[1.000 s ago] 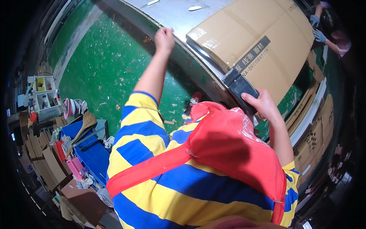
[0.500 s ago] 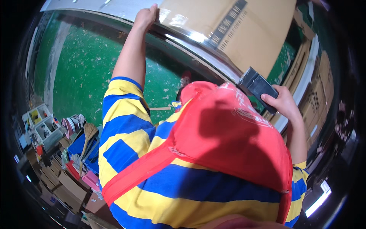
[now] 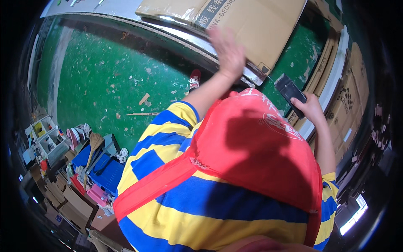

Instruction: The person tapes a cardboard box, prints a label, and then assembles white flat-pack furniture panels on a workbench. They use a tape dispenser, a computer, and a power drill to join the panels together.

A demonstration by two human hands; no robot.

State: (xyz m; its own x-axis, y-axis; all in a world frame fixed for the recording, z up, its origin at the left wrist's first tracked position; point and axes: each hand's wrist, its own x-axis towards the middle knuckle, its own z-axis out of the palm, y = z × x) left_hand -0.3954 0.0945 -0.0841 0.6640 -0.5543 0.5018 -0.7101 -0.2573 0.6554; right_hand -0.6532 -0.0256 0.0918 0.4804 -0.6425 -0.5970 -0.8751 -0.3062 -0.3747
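Observation:
A long, flat brown cardboard box [image 3: 262, 35] with a dark printed band and shiny clear tape along its near edge lies on the worktable [image 3: 113, 11]. My left hand [image 3: 228, 54] is over the near edge of this box, fingers stretched out and blurred by motion; I cannot tell whether it touches. In my right hand [image 3: 312, 108] is a dark rectangular hand tool [image 3: 289, 91], its exact kind unclear. The thumb lies across its side. The tool is off the box's near right corner, apart from it.
Stacked flat cartons [image 3: 346, 101] stand along the right. To the lower left are a white compartment bin [image 3: 52, 140], a straw brush [image 3: 95, 143], a blue crate [image 3: 109, 172] and cardboard pieces [image 3: 77, 201]. Scraps litter the green floor [image 3: 113, 71].
My left hand has moved right and nearer along the box's edge, its fingers now stretched out. The box has shifted toward the left and away from the right-hand tool in the view.

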